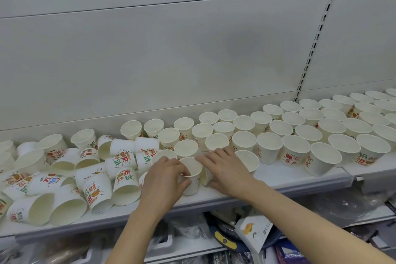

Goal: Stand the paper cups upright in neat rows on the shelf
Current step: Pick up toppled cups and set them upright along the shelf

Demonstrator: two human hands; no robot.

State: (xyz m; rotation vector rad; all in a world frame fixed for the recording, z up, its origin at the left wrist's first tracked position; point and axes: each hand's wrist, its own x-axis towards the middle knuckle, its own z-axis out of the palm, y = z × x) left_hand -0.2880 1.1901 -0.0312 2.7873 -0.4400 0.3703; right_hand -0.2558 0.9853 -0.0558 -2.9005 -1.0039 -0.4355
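White paper cups with red, green and orange print fill the white shelf [278,180]. On the right, upright cups [295,150] stand in rows. On the left, several toppled cups [96,188] lie in a heap. My left hand [165,180] grips one upright cup [192,180] by its rim and side at the shelf's front middle. My right hand [225,169] lies just right of it, its fingers reaching over that cup's rim. Its thumb and fingers hold a second, tilted cup [206,177], which is mostly hidden under the palm.
A grey back panel [171,60] rises behind the shelf, with a slotted upright [315,43] at the right. Below the shelf's front edge, a lower level holds plastic-wrapped goods [342,203] and a white packet with an orange print [255,231].
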